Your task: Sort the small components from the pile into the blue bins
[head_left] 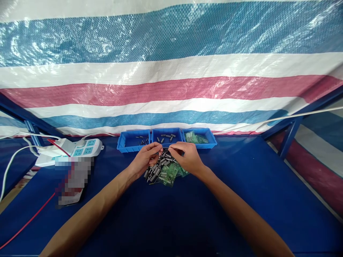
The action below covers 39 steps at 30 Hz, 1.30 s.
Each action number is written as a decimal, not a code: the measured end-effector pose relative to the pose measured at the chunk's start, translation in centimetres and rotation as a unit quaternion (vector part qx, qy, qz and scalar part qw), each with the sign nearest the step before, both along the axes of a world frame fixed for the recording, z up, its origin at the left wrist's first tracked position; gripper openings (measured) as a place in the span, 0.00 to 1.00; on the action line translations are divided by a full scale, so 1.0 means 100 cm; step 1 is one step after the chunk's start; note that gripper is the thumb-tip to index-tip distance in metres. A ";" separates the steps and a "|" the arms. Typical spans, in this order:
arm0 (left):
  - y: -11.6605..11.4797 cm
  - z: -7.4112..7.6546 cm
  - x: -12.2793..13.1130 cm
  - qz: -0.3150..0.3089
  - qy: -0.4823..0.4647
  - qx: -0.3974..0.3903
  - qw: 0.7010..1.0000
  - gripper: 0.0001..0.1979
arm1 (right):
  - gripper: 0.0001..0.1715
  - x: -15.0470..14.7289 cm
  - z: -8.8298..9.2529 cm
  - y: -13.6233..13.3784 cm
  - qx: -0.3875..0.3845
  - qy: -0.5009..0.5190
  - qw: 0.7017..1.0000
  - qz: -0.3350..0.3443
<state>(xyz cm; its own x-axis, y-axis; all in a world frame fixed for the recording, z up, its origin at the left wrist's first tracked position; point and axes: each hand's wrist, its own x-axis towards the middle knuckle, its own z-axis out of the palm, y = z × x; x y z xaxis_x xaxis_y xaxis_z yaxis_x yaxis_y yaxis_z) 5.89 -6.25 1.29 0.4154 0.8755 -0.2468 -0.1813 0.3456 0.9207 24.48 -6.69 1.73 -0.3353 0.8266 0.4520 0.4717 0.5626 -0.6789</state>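
Observation:
My left hand [146, 159] and my right hand [187, 156] meet above a heap of small dark and grey cylindrical parts [154, 172]. The fingertips of both hands are pinched, a short gap apart. What they hold is too small to make out; something thin and dark shows between them. Small green clear packets [168, 175] lie in the heap's right side, partly under my right hand. Just beyond my hands stand three blue bins: the left bin [125, 140] has thin dark pins, the middle bin [175, 130] short grey cylinders, the right bin [211, 137] green packets.
A white power strip [93, 147] with plugs and cables lies at the left on the blue tabletop [235, 178]. Near it rests a blurred-out phone-like object [76, 182] with a red cable [34, 217]. Striped plastic sheeting [171, 92] hangs behind, between blue frame posts [291, 137].

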 end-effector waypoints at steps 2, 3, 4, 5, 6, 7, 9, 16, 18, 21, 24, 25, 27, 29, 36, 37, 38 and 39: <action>0.000 -0.001 0.000 -0.001 0.001 0.003 1.000 0.13 | 0.20 0.000 0.000 0.000 -0.001 0.002 1.000 0.003; 0.000 -0.001 -0.001 -0.001 0.002 0.004 1.000 0.13 | 0.20 0.000 0.000 0.000 -0.002 0.002 1.000 0.005; 0.000 -0.001 -0.001 -0.002 0.003 0.006 1.000 0.13 | 0.20 0.001 0.000 0.000 -0.002 0.002 1.000 0.008; 0.000 -0.002 -0.001 -0.001 0.004 0.008 1.000 0.13 | 0.20 0.001 0.000 0.001 -0.001 0.000 1.000 0.010; 0.000 -0.002 -0.001 -0.002 0.005 0.010 1.000 0.13 | 0.20 0.001 0.000 0.001 -0.001 -0.002 1.000 0.011; 0.000 -0.002 -0.001 -0.003 0.007 0.013 1.000 0.13 | 0.21 0.001 0.001 0.001 -0.002 -0.006 1.000 0.013; 0.000 -0.002 -0.001 -0.005 0.011 0.020 1.000 0.14 | 0.21 0.001 0.001 0.001 -0.005 -0.014 1.000 0.016; 0.000 -0.004 0.000 0.013 0.019 0.070 0.997 0.15 | 0.20 -0.002 0.000 -0.002 -0.006 -0.043 0.998 0.048; 0.000 -0.004 0.000 0.018 0.026 0.084 0.996 0.16 | 0.20 -0.002 0.001 -0.003 -0.005 -0.049 0.997 0.054; -0.001 -0.003 0.000 0.029 0.037 0.105 0.993 0.16 | 0.21 -0.002 0.002 -0.003 -0.007 -0.063 0.996 0.065; -0.002 -0.002 0.000 0.040 0.051 0.121 0.991 0.16 | 0.22 -0.002 0.003 -0.003 -0.006 -0.074 0.994 0.081; -0.002 -0.002 0.000 0.041 0.054 0.125 0.990 0.16 | 0.22 -0.001 0.003 -0.002 -0.005 -0.074 0.994 0.085; -0.002 -0.002 0.000 0.043 0.059 0.130 0.989 0.16 | 0.22 -0.002 0.002 -0.003 -0.003 -0.072 0.993 0.089; -0.002 -0.002 0.001 0.043 0.062 0.131 0.989 0.15 | 0.21 -0.003 0.001 -0.003 -0.004 -0.076 0.992 0.101; -0.001 -0.003 0.002 0.041 0.048 0.108 0.992 0.15 | 0.18 -0.006 0.000 -0.006 -0.027 -0.072 0.990 0.117; -0.001 -0.003 0.002 0.043 0.047 0.108 0.992 0.15 | 0.18 -0.006 0.000 -0.006 -0.027 -0.066 0.992 0.108; -0.001 -0.003 0.001 0.044 0.046 0.108 0.992 0.15 | 0.18 -0.005 0.000 -0.005 -0.026 -0.060 0.993 0.101; -0.001 -0.003 0.001 0.044 0.045 0.108 0.992 0.15 | 0.18 -0.004 0.001 -0.005 -0.026 -0.055 0.994 0.095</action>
<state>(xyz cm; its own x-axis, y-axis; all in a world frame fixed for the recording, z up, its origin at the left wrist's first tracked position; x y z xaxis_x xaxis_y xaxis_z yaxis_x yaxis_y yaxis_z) 5.97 -6.31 0.95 0.3189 0.9442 -0.0824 -0.1151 0.1249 0.9855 24.04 -7.16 1.79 -0.5321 0.7655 0.3618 0.4338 0.6135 -0.6599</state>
